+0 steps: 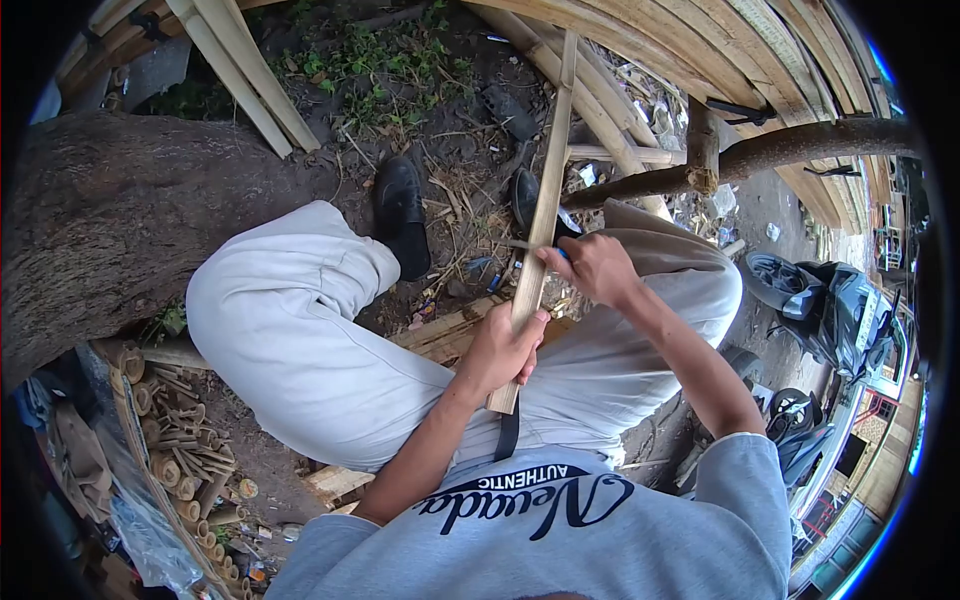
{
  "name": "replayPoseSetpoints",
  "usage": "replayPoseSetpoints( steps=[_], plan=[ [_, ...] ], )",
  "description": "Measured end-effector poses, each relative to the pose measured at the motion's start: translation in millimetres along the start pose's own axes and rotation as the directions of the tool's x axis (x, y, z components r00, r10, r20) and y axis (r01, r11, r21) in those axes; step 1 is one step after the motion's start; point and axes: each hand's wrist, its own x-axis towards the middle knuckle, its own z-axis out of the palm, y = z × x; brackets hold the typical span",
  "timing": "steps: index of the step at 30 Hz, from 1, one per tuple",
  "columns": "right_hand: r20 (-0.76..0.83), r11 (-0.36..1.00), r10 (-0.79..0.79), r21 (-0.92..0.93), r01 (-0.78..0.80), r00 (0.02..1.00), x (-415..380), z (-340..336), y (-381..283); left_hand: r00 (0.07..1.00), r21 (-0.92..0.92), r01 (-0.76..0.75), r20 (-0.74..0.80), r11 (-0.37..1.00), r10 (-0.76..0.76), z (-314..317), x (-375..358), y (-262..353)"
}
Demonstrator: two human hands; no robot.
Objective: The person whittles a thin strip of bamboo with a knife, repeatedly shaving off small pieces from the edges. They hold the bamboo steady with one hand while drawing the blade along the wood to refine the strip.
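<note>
A long flat bamboo strip runs from between my thighs up toward the stacked bamboo, tilted slightly right. My left hand is wrapped round its lower part, a little above its near end. Higher up, at the strip's right edge, my right hand is closed round the handle of a knife, with a bit of blue showing by the fingers. The thin blade lies across the strip. Most of the handle is hidden in my fist.
A thick tree trunk lies at the left, with cut bamboo pieces below it. Bamboo strips are stacked at the upper right above a wooden pole. A motorcycle stands at the right. My shoes rest on littered soil.
</note>
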Motion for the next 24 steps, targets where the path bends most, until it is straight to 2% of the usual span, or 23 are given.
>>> replayPoseSetpoints(
  steps=[2,3,4,6,8,10,12,13,14,16,17,18,20,22,23,24],
  plan=[
    [-0.213,0.970,0.241,0.047,-0.237,0.947,24.6,13.5,37.0,1.000,-0.022,-0.007,0.028,1.000,0.007,2.3,3.5,-5.1],
    [-0.170,0.947,0.322,0.055,-0.317,0.932,36.5,11.0,41.4,0.999,-0.039,-0.020,0.043,0.999,0.021,3.1,4.7,-2.0],
    [-0.178,0.946,0.324,0.058,-0.318,0.929,33.7,12.3,39.2,0.999,-0.031,-0.024,0.045,0.999,0.025,2.6,4.2,2.2],
    [-0.163,0.968,0.247,0.083,-0.236,0.955,15.2,13.7,11.5,0.999,-0.100,0.006,0.042,0.995,-0.002,0.3,-1.6,9.2],
    [-0.030,0.997,0.006,0.084,-0.003,1.000,-3.9,1.7,-16.0,0.999,-0.108,0.000,0.043,0.994,0.004,-0.7,-2.1,6.8],
    [0.030,0.999,-0.014,-0.033,0.015,0.999,-6.0,-8.5,-12.8,0.998,-0.108,0.001,0.060,0.994,0.006,1.8,0.8,6.0],
    [-0.129,0.963,0.239,-0.096,-0.252,0.962,5.8,0.5,18.6,0.998,-0.105,0.010,0.058,0.994,-0.004,8.2,3.6,6.4],
    [-0.193,0.934,0.349,-0.009,-0.358,0.917,12.5,-0.8,29.6,0.998,-0.098,0.011,0.066,0.995,-0.005,9.3,3.9,5.5],
    [-0.202,0.931,0.355,-0.007,-0.364,0.913,7.4,0.9,31.8,0.996,-0.131,-0.007,0.089,0.991,0.019,9.2,4.1,4.2],
    [-0.169,0.966,0.250,-0.023,-0.258,0.953,-1.1,-5.7,15.6,0.994,-0.163,-0.039,0.097,0.986,0.056,5.6,6.4,7.3],
    [-0.049,0.983,0.182,0.048,-0.179,0.982,-11.2,-8.7,0.2,0.994,-0.166,-0.035,0.098,0.986,0.052,4.0,5.1,6.8],
    [-0.136,0.997,0.050,0.059,-0.042,0.989,-18.1,-0.4,-10.9,0.994,-0.168,-0.027,0.102,0.985,0.045,3.0,3.8,5.6],
    [-0.130,0.995,0.064,0.081,-0.053,0.990,-26.7,-1.3,-14.9,0.993,-0.179,-0.035,0.107,0.983,0.055,4.5,4.5,3.0],
    [-0.219,0.965,0.263,0.083,-0.250,0.940,-20.1,5.9,1.6,0.991,-0.190,-0.040,0.120,0.981,0.063,7.1,5.8,0.2],
    [-0.164,0.899,0.426,0.186,-0.396,0.890,-14.0,4.3,12.5,0.991,-0.212,-0.034,0.120,0.977,0.060,6.6,6.2,0.1],
    [-0.180,0.890,0.446,0.191,-0.414,0.877,-9.9,2.1,15.1,0.991,-0.232,-0.030,0.117,0.972,0.059,5.9,6.0,0.4]
  ],
)
